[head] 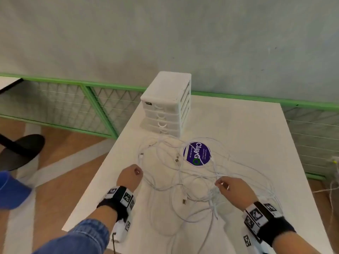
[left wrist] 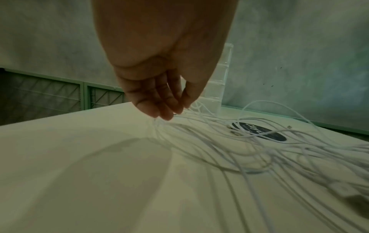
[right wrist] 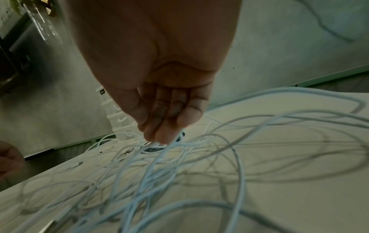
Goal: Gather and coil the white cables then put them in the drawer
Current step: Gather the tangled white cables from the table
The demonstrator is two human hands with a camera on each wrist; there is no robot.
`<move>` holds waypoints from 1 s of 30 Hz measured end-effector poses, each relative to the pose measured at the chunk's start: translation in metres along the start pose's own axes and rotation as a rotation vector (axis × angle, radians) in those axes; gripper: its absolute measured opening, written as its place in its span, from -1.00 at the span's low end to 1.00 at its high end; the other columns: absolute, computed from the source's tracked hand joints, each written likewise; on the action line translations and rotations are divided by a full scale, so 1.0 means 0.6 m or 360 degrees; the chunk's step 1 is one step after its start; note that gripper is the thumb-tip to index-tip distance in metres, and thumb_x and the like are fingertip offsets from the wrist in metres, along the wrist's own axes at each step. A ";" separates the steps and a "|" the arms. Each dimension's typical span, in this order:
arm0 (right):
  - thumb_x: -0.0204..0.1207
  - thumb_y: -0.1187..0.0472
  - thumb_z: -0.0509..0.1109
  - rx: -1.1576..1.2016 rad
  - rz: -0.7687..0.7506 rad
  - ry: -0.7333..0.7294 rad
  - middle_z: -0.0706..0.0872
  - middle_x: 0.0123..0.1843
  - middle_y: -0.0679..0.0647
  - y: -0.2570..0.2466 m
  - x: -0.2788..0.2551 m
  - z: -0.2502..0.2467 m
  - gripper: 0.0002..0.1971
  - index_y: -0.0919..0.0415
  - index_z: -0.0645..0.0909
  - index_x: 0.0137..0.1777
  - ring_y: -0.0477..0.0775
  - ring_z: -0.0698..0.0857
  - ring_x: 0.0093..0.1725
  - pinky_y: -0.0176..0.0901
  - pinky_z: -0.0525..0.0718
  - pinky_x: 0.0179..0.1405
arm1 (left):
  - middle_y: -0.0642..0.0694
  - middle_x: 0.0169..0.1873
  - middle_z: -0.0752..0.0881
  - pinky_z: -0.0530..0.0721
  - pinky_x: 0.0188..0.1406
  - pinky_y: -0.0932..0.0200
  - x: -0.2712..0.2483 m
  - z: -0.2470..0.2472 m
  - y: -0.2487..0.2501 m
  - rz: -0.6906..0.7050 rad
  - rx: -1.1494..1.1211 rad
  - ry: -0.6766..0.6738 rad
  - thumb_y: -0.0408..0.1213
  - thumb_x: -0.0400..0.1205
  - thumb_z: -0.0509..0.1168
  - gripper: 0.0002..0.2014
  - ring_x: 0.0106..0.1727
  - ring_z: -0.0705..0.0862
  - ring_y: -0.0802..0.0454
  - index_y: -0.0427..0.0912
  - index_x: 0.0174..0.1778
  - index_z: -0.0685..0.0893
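Pinching of the white cables (head: pixel 183 182) is observed at both hands. The right hand (head: pixel 232 187) is seen with fingertips (right wrist: pixel 159 135) pressed together on a bunch of strands lifted off the table (head: pixel 238 125); exactly how many strands are held cannot be told, the wrist view being blurred. The left hand (head: pixel 130 177) is curled at the tangle's left edge, its fingers (left wrist: pixel 165 110) brought together at a strand; the grip itself is partly hidden by the hand in the head view and blurred in the wrist view. The cables are spread in loose, overlapping loops across the table between the hands and beyond, with several connector ends (head: pixel 184 201) showing. A round blue ClayGo sticker (head: pixel 197 153) is partly crossed by the loops. Behind the tangle, a white drawer unit (head: pixel 165 107) is noted, all drawers closed. The table's near edge is cut off by the frame.
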State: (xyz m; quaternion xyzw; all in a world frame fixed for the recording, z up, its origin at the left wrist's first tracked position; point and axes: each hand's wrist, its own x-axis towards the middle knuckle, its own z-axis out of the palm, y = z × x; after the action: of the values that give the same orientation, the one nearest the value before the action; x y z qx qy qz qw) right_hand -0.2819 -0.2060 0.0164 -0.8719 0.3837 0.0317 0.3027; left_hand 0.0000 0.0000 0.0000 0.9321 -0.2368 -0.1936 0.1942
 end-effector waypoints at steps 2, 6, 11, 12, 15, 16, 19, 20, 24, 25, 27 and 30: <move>0.56 0.10 0.29 0.0054 0.0015 0.0042 0.60 -0.38 -0.13 -0.013 0.015 0.000 -0.87 -0.03 0.68 -0.06 -0.06 0.60 -0.25 -0.22 0.49 -0.22 | -0.32 -0.05 0.76 0.59 0.08 0.02 0.034 -0.010 -0.002 -0.0017 -0.0063 0.0063 -0.34 0.61 0.24 -0.85 0.07 0.68 -0.27 -0.32 -0.06 0.69; 0.54 0.10 0.30 0.0037 0.0133 -0.0101 0.61 -0.28 -0.13 -0.038 0.035 0.016 -0.88 -0.04 0.66 -0.02 -0.04 0.62 -0.17 -0.23 0.50 -0.16 | -0.28 0.08 0.73 0.53 0.12 0.04 0.090 -0.017 0.006 -0.0084 -0.0089 -0.0065 -0.24 0.63 0.28 -0.82 0.16 0.64 -0.26 -0.28 0.04 0.63; 0.47 -0.03 0.34 -0.0173 0.0367 -0.0346 0.65 -0.03 -0.09 -0.050 0.045 0.057 -0.75 -0.10 0.59 0.14 -0.02 0.65 0.06 -0.19 0.54 0.11 | -0.31 0.21 0.63 0.53 0.11 0.02 0.132 -0.010 -0.001 -0.0131 -0.0046 -0.0301 -0.16 0.61 0.32 -0.58 0.22 0.61 -0.27 -0.28 0.32 0.43; 0.48 -0.05 0.33 -0.0242 0.0388 -0.0351 0.67 0.07 -0.08 -0.051 0.047 0.063 -0.73 -0.11 0.58 0.17 -0.01 0.65 0.14 -0.16 0.52 0.19 | -0.31 0.22 0.63 0.53 0.09 0.03 0.140 -0.009 -0.004 -0.0093 -0.0020 -0.0321 -0.17 0.61 0.32 -0.58 0.21 0.62 -0.26 -0.26 0.32 0.43; 0.49 -0.09 0.27 -0.0383 0.0458 -0.0324 0.69 0.16 -0.11 -0.059 0.049 0.072 -0.74 -0.14 0.57 0.16 -0.02 0.64 0.18 -0.08 0.44 0.29 | -0.28 0.23 0.62 0.53 0.08 0.05 0.157 -0.010 -0.016 0.0003 0.0073 -0.0370 -0.13 0.60 0.34 -0.61 0.20 0.62 -0.22 -0.23 0.27 0.48; 0.49 -0.11 0.25 -0.0429 0.0468 -0.0260 0.70 0.11 -0.13 -0.061 0.051 0.074 -0.75 -0.14 0.59 0.13 -0.04 0.65 0.15 -0.06 0.42 0.29 | -0.26 0.23 0.61 0.53 0.11 0.05 0.162 -0.012 -0.018 0.0022 0.0101 -0.0370 -0.09 0.59 0.35 -0.61 0.21 0.62 -0.20 -0.21 0.25 0.51; 0.49 -0.21 0.23 -0.0472 0.0406 0.0204 0.69 -0.21 -0.15 -0.084 0.055 0.071 -0.74 -0.11 0.66 -0.09 -0.09 0.63 -0.11 -0.07 0.43 0.12 | -0.20 0.26 0.57 0.54 0.20 0.04 0.172 -0.015 -0.017 0.0048 0.0261 -0.0381 0.01 0.57 0.35 -0.55 0.25 0.60 -0.16 -0.19 0.26 0.55; 0.50 -0.20 0.25 -0.0388 0.0345 0.0370 0.66 -0.28 -0.14 -0.095 0.059 0.070 -0.74 -0.08 0.66 -0.15 -0.09 0.60 -0.19 -0.10 0.46 0.03 | -0.19 0.27 0.56 0.56 0.24 0.03 0.175 -0.015 -0.015 0.0055 0.0345 -0.0394 0.04 0.56 0.35 -0.52 0.27 0.60 -0.16 -0.20 0.28 0.56; 0.52 -0.03 0.34 0.0018 0.0146 0.0448 0.69 -0.28 -0.02 -0.145 0.090 0.073 -0.78 0.07 0.71 -0.18 -0.02 0.61 -0.24 -0.18 0.56 -0.25 | -0.24 0.22 0.60 0.62 0.22 -0.02 0.182 -0.011 -0.009 0.0139 0.0375 -0.0466 -0.07 0.54 0.38 -0.62 0.19 0.65 -0.20 -0.29 0.12 0.67; 0.53 0.00 0.33 0.0027 0.0131 0.0396 0.71 -0.23 -0.02 -0.156 0.102 0.076 -0.80 0.07 0.71 -0.14 -0.02 0.63 -0.20 -0.15 0.60 -0.20 | -0.26 0.19 0.59 0.61 0.20 0.00 0.181 -0.010 -0.010 0.0183 0.0305 -0.0461 -0.12 0.54 0.37 -0.70 0.17 0.64 -0.21 -0.30 0.02 0.69; 0.56 0.05 0.29 0.0010 0.0136 0.0309 0.73 -0.14 -0.02 -0.171 0.128 0.087 -0.81 0.07 0.70 -0.07 0.01 0.66 -0.10 -0.10 0.65 -0.09 | -0.26 0.10 0.57 0.55 0.12 0.07 0.177 -0.010 -0.012 0.0289 0.0115 -0.0394 -0.18 0.56 0.38 -0.83 0.13 0.62 -0.21 -0.23 -0.17 0.64; 0.59 0.11 0.25 0.0048 0.0172 0.0266 0.75 0.00 0.01 -0.189 0.163 0.104 -0.79 0.08 0.69 0.07 0.05 0.68 0.00 -0.09 0.65 0.01 | -0.15 -0.11 0.51 0.46 -0.01 0.15 0.170 -0.020 -0.015 0.0551 -0.0047 -0.0207 -0.20 0.57 0.40 -0.82 0.01 0.59 -0.14 -0.26 -0.20 0.67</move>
State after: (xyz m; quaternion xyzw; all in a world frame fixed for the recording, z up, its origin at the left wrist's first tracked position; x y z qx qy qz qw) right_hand -0.1237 -0.1759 -0.0054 -0.8449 0.4545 -0.0307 0.2806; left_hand 0.0916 -0.0422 -0.0215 0.8599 -0.4029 -0.2205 0.2227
